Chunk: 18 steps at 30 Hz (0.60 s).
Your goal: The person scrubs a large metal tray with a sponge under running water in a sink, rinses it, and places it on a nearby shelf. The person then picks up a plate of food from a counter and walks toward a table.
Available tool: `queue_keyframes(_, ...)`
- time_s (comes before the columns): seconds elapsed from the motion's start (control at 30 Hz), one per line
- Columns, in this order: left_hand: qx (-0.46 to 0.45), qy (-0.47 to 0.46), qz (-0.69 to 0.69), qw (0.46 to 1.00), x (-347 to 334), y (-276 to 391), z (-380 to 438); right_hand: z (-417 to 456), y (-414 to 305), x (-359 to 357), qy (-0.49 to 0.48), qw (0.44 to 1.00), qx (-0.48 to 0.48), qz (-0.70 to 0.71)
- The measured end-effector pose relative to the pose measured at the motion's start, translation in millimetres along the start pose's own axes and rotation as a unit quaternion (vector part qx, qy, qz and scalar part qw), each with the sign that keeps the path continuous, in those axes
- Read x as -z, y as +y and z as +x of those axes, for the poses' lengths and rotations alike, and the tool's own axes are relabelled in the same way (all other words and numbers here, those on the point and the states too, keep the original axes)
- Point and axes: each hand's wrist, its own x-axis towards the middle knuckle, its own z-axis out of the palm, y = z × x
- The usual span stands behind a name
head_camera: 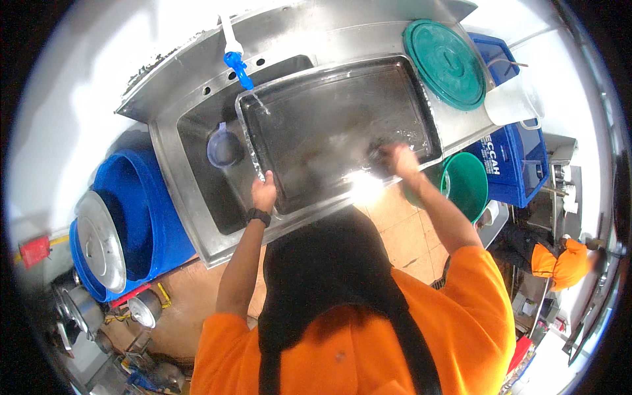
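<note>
A large, wet metal baking tray (326, 133) lies over the right part of a stainless steel sink (202, 197) and its drainboard. My left hand (264, 192), with a black band on the wrist, grips the tray's near-left rim. On the tray's right side, my right hand (402, 160) is blurred by motion. Under its fingers is a dark, blurred thing, seemingly a scouring pad (377, 152). Water runs from a blue-handled tap (238, 69) onto the tray's far-left corner. Inside the basin, left of the tray, sits a translucent scoop (223, 147).
A green lid (444, 64) and a white pitcher (511, 103) stand on the right drainboard. Below are a green bucket (466, 185) and a blue bin (513, 163). Left of the sink, a metal lid (101, 242) leans on a blue barrel (168, 222). Another person (563, 261) is at far right.
</note>
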Motion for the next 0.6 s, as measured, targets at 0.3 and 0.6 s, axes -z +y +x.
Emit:
queue_keyframes(0.3, 0.018, 0.007, 0.031, 0.999, -1, 2, 4, -8, -18, -7, -0.028, 0.998, 0.053, -0.004)
queue_keyframes(0.6, -0.041, 0.05, 0.03, 0.997, -6, 3, 6, 7, 16, -1, -0.021, 1.0, -0.005, -0.001)
